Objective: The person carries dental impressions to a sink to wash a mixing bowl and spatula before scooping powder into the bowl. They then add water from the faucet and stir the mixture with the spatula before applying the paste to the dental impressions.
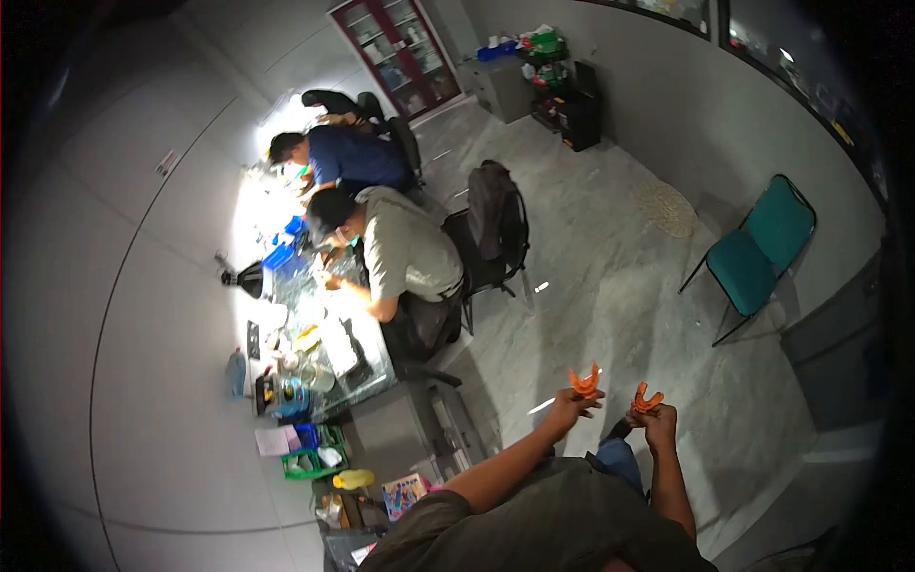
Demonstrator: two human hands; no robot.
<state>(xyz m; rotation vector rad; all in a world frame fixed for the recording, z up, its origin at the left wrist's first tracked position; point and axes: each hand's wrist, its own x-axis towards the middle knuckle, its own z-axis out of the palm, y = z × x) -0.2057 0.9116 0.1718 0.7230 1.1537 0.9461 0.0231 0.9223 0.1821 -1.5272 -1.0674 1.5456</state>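
Observation:
My left hand [574, 410] is closed on an orange U-shaped piece [585, 383], which looks like a dental arch mould and points upward from my fingers. Beside it, my right hand [658, 421] grips a second orange U-shaped piece [648, 398] of much the same form. The two pieces are held apart, with a small gap between my hands. Both are above the grey floor [562, 286], in front of my dark shirt [553, 520]. Fine detail on the pieces is too small to make out.
Two people in blue [357, 157] and grey [410, 243] tops sit bent over a brightly lit workbench [367, 386] at the left. A green chair [753, 257] stands at the right. Green bins [300, 465] and a yellow bottle [354, 479] are at lower left.

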